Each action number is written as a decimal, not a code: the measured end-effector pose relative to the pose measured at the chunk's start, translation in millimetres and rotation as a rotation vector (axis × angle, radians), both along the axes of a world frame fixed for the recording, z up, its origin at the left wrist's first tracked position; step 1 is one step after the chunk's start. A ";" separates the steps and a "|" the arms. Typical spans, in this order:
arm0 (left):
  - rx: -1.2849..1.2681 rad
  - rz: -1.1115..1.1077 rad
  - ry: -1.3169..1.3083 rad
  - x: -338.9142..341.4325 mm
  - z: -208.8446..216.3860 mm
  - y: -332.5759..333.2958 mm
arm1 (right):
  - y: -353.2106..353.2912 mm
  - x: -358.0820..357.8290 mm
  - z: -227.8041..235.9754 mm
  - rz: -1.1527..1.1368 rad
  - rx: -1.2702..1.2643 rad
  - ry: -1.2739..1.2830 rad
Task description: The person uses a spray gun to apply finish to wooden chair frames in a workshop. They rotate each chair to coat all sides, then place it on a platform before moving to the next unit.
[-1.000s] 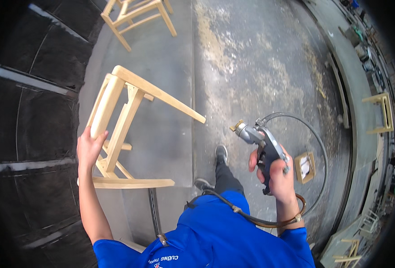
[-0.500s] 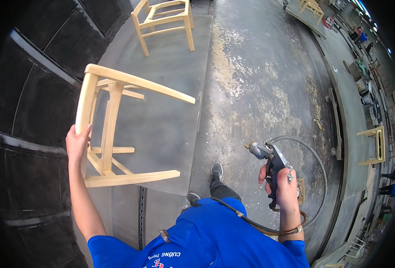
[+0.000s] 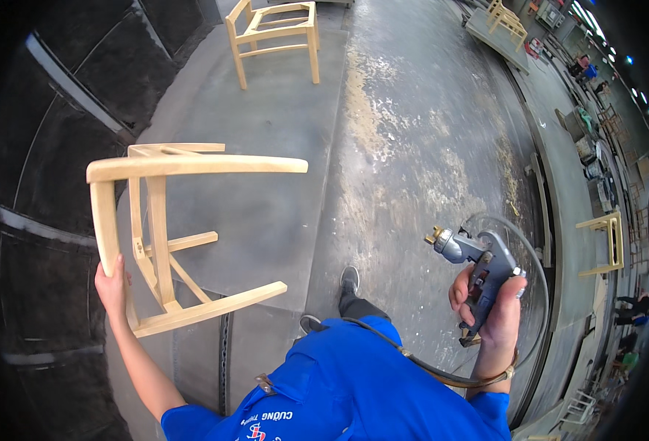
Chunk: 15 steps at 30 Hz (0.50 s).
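Observation:
My left hand (image 3: 113, 287) is closed round one rail of a pale wooden chair frame (image 3: 159, 235), which is tilted on its side with its legs pointing right. In my right hand (image 3: 489, 309) is a grey metal spray gun (image 3: 486, 275) with a brass nozzle, pointing up and to the left. My fingers wrap its handle near the trigger. A grey hose (image 3: 534, 253) curves round behind the gun and past my wrist. The gun is well apart from the chair frame.
Another wooden chair frame (image 3: 276, 33) stands on the grey platform (image 3: 265, 110) ahead. Dark panels (image 3: 60, 191) line the left side. More chair frames, one (image 3: 605, 244) at the right, and several people are beyond the stained floor (image 3: 412, 169).
The held chair frame has turned and shifted slightly left, its upper member now nearly level. My right hand and the spray gun have moved a little to the right.

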<state>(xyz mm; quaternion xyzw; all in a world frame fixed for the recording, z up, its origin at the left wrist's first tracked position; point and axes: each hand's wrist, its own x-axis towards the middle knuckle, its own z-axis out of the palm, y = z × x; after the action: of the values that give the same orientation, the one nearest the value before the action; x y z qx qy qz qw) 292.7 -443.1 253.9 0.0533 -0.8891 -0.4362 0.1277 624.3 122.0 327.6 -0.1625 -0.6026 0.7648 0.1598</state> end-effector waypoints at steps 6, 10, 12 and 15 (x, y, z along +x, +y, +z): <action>0.069 -0.050 0.028 16.1 -36.8 -69.8 | -0.7 -0.2 8.4 0.055 0.058 -0.136; 0.033 -0.072 0.021 28.1 -44.1 -95.2 | 1.3 2.6 -21.2 -0.022 0.069 -0.297; -0.105 0.036 0.118 28.1 -45.7 -93.9 | 0.3 8.3 -35.8 -0.083 0.072 -0.345; -0.225 0.094 0.515 10.0 -52.4 -83.3 | -5.7 11.6 -49.5 -0.132 0.060 -0.327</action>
<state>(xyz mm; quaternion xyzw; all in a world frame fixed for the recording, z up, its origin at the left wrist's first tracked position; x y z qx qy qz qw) 302.7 -526.4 201.5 -0.0325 -0.8668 -0.3276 0.3746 635.8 116.3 278.0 -0.3193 -0.6313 0.6975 0.1142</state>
